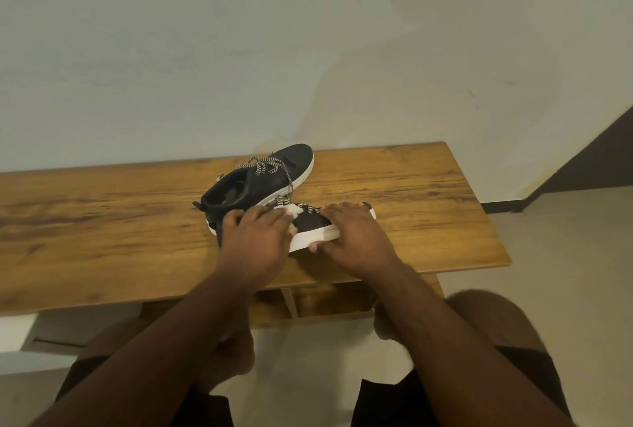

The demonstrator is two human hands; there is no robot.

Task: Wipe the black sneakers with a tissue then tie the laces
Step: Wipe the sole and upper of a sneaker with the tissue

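While the near sneaker (313, 223) is held on the counter (411, 193) by the right hand (356, 231), the tissue (287, 211) is gripped by the left hand (253, 238); loose laces (270, 166) could be snagged.

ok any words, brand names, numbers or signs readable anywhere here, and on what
None can be read.
Near sneaker, under both hands: no logo or lettering shows on its black upper or white sole.
Far sneaker: a small tab at the heel, too small to read.
Tissue under the left hand: plain white.
Wooden table and wall: no print or sign.
Right hand covers the toe end.
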